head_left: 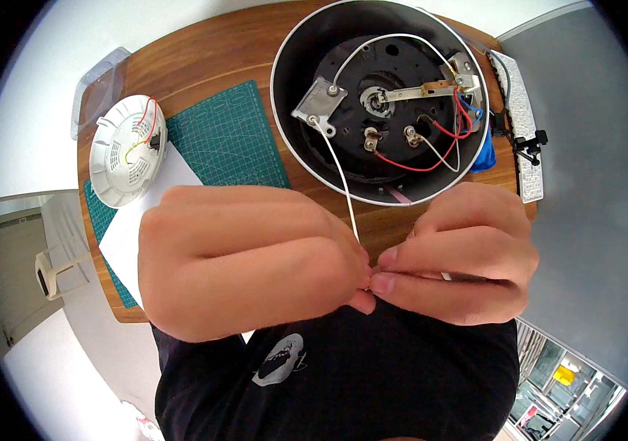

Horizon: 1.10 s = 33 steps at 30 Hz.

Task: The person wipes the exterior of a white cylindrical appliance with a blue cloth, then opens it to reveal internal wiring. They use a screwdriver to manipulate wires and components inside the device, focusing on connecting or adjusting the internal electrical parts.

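Note:
My left hand (255,257) is closed in a pinch on a white wire (343,184), in front of my body. The wire runs up to a screw on a metal plate (323,106) inside a round appliance housing (279,140). My right hand (468,257) is also closed, its thumb and fingertips pinched right against the left fingertips. A speck of white shows between its fingers, seemingly the same wire. The fingers hide the wire's end. In the housing's black base (343,158) sit a metal bracket (420,93) and red (402,165), blue and white wires.
Left of the housing, a white vented cover (129,173) with thin wires rests by a green cutting mat (226,132) and white paper (123,242). A clear plastic tray (101,92) lies at the wooden table's left edge. A white strip (520,125) with a black clamp (531,147) stands right.

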Available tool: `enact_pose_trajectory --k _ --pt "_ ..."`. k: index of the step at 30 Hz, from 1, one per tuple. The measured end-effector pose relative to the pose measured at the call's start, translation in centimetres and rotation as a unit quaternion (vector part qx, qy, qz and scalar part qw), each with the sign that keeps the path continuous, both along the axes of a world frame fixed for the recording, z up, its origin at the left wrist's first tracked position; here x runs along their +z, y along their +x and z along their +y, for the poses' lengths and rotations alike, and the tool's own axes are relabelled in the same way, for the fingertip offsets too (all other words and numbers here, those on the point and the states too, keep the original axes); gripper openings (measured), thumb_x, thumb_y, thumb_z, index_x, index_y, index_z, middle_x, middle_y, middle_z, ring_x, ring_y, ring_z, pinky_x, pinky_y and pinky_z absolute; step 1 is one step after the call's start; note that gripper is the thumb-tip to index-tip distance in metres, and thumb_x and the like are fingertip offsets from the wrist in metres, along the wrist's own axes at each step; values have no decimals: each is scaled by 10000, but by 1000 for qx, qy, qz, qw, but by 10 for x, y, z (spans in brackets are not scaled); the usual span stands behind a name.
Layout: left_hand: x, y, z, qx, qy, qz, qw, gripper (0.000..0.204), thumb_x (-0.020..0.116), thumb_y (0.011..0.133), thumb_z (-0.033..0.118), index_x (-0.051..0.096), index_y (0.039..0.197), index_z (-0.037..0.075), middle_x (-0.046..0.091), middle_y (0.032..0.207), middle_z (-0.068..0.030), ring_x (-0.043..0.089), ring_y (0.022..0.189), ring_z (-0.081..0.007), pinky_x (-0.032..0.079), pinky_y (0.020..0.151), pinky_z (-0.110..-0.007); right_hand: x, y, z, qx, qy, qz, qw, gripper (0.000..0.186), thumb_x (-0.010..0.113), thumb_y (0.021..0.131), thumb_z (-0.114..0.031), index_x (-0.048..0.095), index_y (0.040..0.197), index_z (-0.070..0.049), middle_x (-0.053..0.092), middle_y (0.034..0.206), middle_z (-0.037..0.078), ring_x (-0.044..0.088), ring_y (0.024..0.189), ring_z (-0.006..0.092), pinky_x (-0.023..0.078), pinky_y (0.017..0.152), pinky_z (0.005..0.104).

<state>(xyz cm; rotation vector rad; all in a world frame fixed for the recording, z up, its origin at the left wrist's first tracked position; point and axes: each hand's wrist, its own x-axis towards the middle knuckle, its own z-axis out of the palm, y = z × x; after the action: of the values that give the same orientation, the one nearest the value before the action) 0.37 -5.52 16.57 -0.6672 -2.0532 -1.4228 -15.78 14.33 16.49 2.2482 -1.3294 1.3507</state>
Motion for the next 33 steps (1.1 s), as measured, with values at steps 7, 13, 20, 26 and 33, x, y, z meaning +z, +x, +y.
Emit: enact_pose_trajectory --k 7,13,20,26,33 --pt "13 6 -1 16 -60 -87 994 267 963 778 62 717 859 -1 816 882 -202 832 791 -264 678 636 -308 -1 1 3 -22 -9 31 999 264 918 718 -95 840 971 -109 739 1068 30 660 821 179 498 567 278" --pt "16 4 -3 7 -63 -124 990 250 969 778 83 768 903 2 828 941 -183 820 793 -234 648 641 -293 2 0 3 -20 -7 73 997 283 914 720 -127 824 989 -122 743 1068 41 664 817 189 517 566 278" --pt "7 1 -2 5 -43 -98 994 211 945 789 40 812 946 -4 830 983 -186 818 848 -252 647 679 -309 1 -1 6 -39 -14 66 997 326 922 711 -104 810 1017 -97 730 1065 57 684 827 210 552 562 288" --pt "13 0 -4 4 -51 -119 992 215 925 771 -38 810 950 -6 828 960 -169 814 848 -250 650 707 -315 6 -3 10 -38 13 85 996 343 924 716 -93 817 1042 -80 724 1104 62 694 837 212 563 577 291" --pt "10 -1 -5 -5 -56 -111 992 250 928 745 -61 804 954 -4 821 933 -149 805 817 -238 639 683 -305 7 1 14 -50 27 105 993 342 923 715 -100 831 1044 -79 743 1095 70 697 824 203 584 597 303"
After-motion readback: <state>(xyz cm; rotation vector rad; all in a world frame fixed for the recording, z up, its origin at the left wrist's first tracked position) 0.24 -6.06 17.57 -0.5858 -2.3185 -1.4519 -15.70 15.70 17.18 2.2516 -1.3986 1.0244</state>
